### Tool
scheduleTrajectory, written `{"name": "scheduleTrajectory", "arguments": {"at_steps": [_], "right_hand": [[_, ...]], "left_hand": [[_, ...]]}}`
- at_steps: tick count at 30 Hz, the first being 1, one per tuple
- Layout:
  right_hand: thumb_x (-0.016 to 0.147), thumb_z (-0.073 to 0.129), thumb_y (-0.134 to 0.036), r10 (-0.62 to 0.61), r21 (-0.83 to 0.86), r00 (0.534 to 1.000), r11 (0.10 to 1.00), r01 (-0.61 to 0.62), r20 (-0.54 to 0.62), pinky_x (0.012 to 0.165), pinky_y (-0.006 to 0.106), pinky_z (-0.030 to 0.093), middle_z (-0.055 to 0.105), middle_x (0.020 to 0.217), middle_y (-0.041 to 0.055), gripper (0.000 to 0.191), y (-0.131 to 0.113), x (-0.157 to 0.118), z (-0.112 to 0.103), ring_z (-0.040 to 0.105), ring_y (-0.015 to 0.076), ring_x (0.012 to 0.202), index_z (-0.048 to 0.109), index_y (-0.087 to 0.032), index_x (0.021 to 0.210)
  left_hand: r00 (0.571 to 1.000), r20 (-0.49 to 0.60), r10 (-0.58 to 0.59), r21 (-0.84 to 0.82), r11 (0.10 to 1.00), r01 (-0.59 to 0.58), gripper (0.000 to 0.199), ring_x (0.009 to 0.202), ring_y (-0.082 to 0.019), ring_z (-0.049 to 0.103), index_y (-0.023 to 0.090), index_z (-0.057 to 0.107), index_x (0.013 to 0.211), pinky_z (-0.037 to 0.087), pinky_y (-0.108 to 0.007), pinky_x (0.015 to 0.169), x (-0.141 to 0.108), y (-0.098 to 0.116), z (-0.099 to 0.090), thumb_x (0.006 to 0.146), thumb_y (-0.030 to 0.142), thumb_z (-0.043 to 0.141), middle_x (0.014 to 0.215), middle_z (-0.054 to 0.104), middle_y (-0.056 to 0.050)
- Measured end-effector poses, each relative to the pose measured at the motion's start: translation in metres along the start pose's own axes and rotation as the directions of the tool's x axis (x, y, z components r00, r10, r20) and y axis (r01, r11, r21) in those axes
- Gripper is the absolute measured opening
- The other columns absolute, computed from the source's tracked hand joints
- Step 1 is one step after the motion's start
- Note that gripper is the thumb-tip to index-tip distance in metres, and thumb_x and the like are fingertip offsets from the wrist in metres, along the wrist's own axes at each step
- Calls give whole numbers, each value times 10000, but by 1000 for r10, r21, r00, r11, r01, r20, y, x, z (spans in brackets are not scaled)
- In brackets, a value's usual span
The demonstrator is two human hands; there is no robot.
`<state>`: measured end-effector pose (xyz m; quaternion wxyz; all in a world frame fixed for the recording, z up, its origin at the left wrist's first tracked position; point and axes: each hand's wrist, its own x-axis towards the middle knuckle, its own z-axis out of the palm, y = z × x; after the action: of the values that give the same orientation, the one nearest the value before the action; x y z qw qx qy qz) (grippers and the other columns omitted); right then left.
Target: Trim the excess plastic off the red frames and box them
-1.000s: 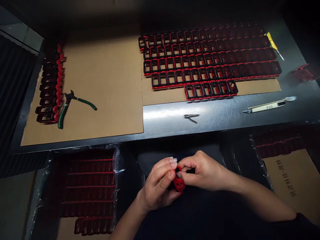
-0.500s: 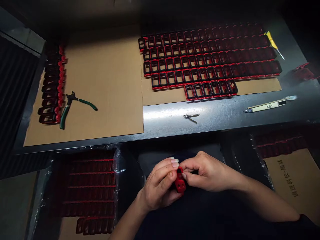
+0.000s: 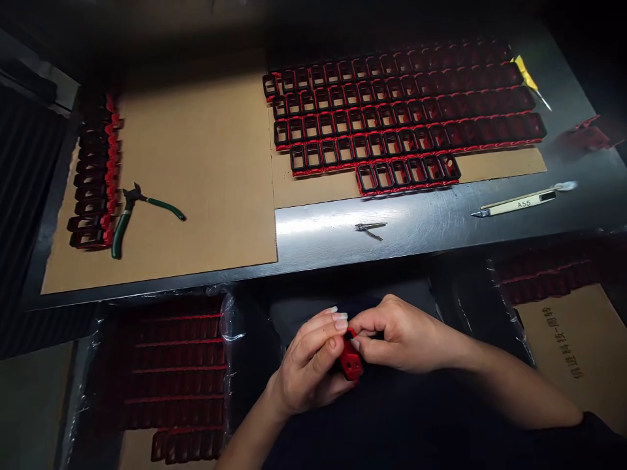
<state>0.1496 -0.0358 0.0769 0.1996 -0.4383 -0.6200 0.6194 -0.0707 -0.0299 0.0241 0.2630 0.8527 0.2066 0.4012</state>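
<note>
A small red part (image 3: 351,365) is held low in front of my body, below the bench edge. My left hand (image 3: 313,365) wraps round its left side, fingers over the top. From the right, my right hand (image 3: 399,336) pinches at the part's upper end with thumb and forefinger; whether anything small sits between those fingertips is hidden. Rows of red and black frames (image 3: 369,147) stand on cardboard at the back of the bench. A nail clipper (image 3: 371,230) lies on the bare metal near the front edge.
Green-handled cutters (image 3: 128,212) lie on the left cardboard (image 3: 206,189), beside a column of frames (image 3: 93,176). A knife marked A55 (image 3: 522,203) and a yellow-handled tool (image 3: 528,75) lie right. Plastic-lined boxes of parts flank me, left (image 3: 179,356) and right (image 3: 548,277).
The whole bench view has shifted slightly left as the camera moved. Both hands keep hold of the red part, which has turned a little.
</note>
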Motion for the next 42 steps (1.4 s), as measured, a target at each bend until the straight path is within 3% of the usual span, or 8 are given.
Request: {"name": "scheduleTrajectory", "arguments": {"at_steps": [6, 12, 23, 30, 42], "right_hand": [[845, 538, -128, -13, 29, 999, 1000, 12, 40, 479, 200, 252, 353, 547, -87, 222, 3, 1, -3, 297, 52, 484, 483, -176, 636], [843, 549, -144, 44, 13, 999, 999, -44, -26, 452, 205, 232, 343, 516, -88, 227, 0, 3, 3, 289, 52, 461, 525, -170, 619], [886, 516, -131, -8, 42, 995, 999, 3, 103, 492, 197, 277, 396, 569, -86, 160, 3, -3, -5, 325, 56, 489, 608, -170, 761], [841, 559, -112, 10, 51, 999, 999, -12, 38, 470, 185, 256, 389, 539, -93, 194, 4, -1, 0, 307, 47, 480, 547, -166, 655], [883, 547, -148, -10, 64, 995, 998, 4, 100, 483, 188, 272, 411, 555, -93, 158, 7, -4, -3, 328, 49, 481, 586, -174, 733]], "left_hand": [[1000, 7, 15, 9, 1000, -15, 726, 1179, -264, 644, 127, 371, 1503, 605, -481, 994, 2, 0, 0, 877, 228, 725, 1180, 657, -140], [1000, -3, 10, 7, 1000, -9, 689, 1132, -266, 672, 171, 396, 1487, 620, -507, 957, 2, -2, -1, 886, 253, 720, 1165, 680, -128], [1000, -9, -20, -20, 1000, 20, 742, 1177, -267, 646, 170, 348, 1525, 597, -525, 995, -5, -2, 1, 888, 258, 719, 1201, 662, -135], [1000, 24, -12, -21, 1000, 13, 732, 1191, -259, 634, 181, 331, 1536, 589, -527, 1010, -2, -2, -1, 906, 262, 695, 1207, 656, -128], [999, 36, 7, -37, 999, -6, 779, 1182, -269, 634, 141, 342, 1527, 579, -524, 1020, -1, -1, -1, 862, 230, 739, 1200, 649, -148]]}}
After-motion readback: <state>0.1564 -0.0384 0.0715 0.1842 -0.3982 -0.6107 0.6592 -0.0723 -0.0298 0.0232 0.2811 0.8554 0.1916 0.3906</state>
